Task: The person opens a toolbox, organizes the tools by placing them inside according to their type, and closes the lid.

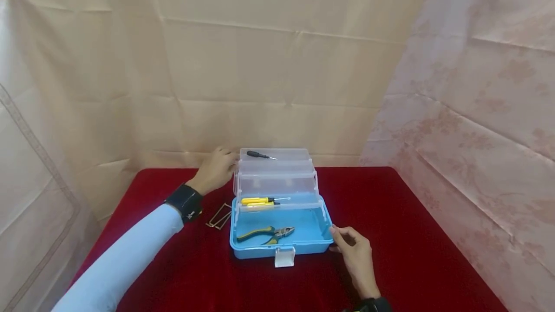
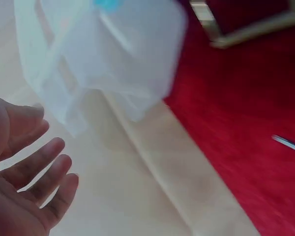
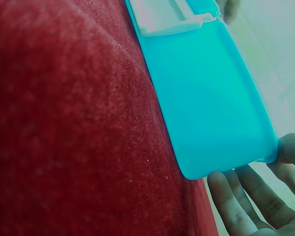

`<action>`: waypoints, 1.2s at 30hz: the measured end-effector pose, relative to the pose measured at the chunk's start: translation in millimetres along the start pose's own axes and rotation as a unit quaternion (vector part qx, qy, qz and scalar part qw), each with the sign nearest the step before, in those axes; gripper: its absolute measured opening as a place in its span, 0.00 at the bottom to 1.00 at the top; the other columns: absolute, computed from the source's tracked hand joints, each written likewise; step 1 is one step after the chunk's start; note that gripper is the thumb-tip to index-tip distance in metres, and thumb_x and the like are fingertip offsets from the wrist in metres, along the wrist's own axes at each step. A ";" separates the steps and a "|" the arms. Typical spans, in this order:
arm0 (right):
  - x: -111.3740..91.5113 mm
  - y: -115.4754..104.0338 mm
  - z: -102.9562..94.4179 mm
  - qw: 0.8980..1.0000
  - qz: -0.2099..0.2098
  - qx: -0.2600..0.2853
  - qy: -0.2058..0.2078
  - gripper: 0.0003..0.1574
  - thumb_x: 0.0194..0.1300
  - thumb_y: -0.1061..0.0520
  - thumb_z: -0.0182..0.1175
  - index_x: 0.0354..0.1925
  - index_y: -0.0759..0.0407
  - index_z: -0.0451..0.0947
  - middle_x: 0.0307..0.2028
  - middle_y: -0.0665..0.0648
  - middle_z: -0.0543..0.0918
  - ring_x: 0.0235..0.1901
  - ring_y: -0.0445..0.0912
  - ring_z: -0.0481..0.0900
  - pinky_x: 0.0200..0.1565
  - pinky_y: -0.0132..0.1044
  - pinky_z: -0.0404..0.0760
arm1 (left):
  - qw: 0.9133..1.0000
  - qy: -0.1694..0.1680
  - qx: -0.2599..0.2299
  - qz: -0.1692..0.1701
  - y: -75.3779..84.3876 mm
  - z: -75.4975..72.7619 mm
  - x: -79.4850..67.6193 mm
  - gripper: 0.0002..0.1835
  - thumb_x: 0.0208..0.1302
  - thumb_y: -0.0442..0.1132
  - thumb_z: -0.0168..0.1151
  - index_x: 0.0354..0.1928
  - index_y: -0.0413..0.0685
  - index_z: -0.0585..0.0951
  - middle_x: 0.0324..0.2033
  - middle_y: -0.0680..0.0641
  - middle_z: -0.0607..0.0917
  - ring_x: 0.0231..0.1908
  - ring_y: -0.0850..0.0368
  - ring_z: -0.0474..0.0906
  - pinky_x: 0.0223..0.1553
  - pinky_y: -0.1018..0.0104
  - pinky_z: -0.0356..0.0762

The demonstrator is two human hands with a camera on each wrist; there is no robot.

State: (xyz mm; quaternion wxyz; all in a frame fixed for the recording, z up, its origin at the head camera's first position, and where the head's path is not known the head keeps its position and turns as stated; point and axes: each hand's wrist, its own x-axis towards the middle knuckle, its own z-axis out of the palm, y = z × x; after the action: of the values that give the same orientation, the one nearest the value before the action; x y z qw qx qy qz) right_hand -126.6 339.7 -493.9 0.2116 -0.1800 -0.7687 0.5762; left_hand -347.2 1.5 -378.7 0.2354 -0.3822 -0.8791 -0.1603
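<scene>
A blue toolbox (image 1: pixel 260 253) stands unfolded on the table, its clear trays and lid (image 1: pixel 274 184) raised at the back. My right hand (image 1: pixel 357 256) pinches its front right corner, thumb on the rim and fingers (image 3: pixel 231 201) against the side. Beside the lid's upper left edge is my left hand (image 1: pixel 217 171); in the left wrist view its fingers (image 2: pixel 54 157) are loosely bent, holding nothing. Pliers (image 1: pixel 270 235) with yellow and dark handles lie in the base. Yellow-handled screwdrivers (image 1: pixel 257 201) rest in a tray, and a black screwdriver (image 1: pixel 257 154) lies in the top section.
A brass-coloured metal frame (image 1: pixel 219 216) lies left of the toolbox. The white latch (image 1: pixel 284 257) hangs down in front. Red cloth (image 1: pixel 412 235) covers the table, and beige fabric (image 1: pixel 277 71) hangs behind it. A thin metal shaft (image 2: pixel 289 144) shows in the left wrist view.
</scene>
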 end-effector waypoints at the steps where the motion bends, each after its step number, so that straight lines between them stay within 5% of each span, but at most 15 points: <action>1: 0.3 -0.4 -0.8 1.000 0.001 -0.001 0.000 0.19 0.61 0.48 0.67 0.44 0.61 0.83 0.45 0.60 0.84 0.39 0.50 0.84 0.36 0.40 0.82 | 1.000 -0.007 0.004 -0.002 -3.5 -2.3 -10.4 0.17 0.64 0.37 0.64 0.54 0.41 0.82 0.49 0.42 0.82 0.52 0.45 0.73 0.55 0.52 0.70; 9: 0.3 -0.4 -10.4 1.000 0.002 0.002 0.011 0.20 0.61 0.48 0.68 0.45 0.61 0.83 0.46 0.61 0.84 0.40 0.52 0.84 0.36 0.40 0.82 | 0.983 -0.161 0.058 -0.067 -39.8 -8.5 -101.6 0.14 0.56 0.43 0.71 0.40 0.42 0.83 0.31 0.47 0.80 0.34 0.51 0.75 0.34 0.58 0.74; 14: -1.6 0.4 -15.6 1.000 0.004 -0.002 0.011 0.22 0.61 0.47 0.68 0.46 0.62 0.83 0.47 0.62 0.84 0.39 0.52 0.84 0.36 0.39 0.82 | 0.974 -0.199 0.023 -0.102 -55.2 -10.7 -133.4 0.12 0.53 0.41 0.73 0.35 0.43 0.82 0.28 0.51 0.80 0.31 0.55 0.76 0.32 0.59 0.75; 21: -2.2 -0.3 -17.2 1.000 0.007 -0.001 0.017 0.21 0.60 0.48 0.68 0.45 0.61 0.83 0.46 0.61 0.84 0.39 0.51 0.84 0.36 0.40 0.82 | 0.965 -0.220 -0.015 -0.140 -61.9 -9.3 -138.9 0.07 0.57 0.39 0.70 0.27 0.48 0.80 0.21 0.54 0.74 0.24 0.59 0.68 0.26 0.64 0.68; 36: -5.9 3.2 -13.7 1.000 0.007 0.000 0.008 0.20 0.61 0.48 0.68 0.44 0.61 0.83 0.46 0.61 0.84 0.38 0.52 0.84 0.35 0.40 0.82 | 0.976 -0.183 0.032 -0.111 -60.1 -12.8 -144.3 0.07 0.55 0.30 0.66 0.24 0.45 0.78 0.21 0.52 0.73 0.23 0.58 0.69 0.24 0.65 0.69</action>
State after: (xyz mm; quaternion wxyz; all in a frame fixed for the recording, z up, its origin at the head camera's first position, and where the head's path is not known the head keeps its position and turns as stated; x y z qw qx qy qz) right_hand -114.2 348.6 -494.3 0.2142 -0.1901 -0.7656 0.5760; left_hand -302.3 -130.0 -451.5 0.0632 -0.2978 -0.9488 -0.0842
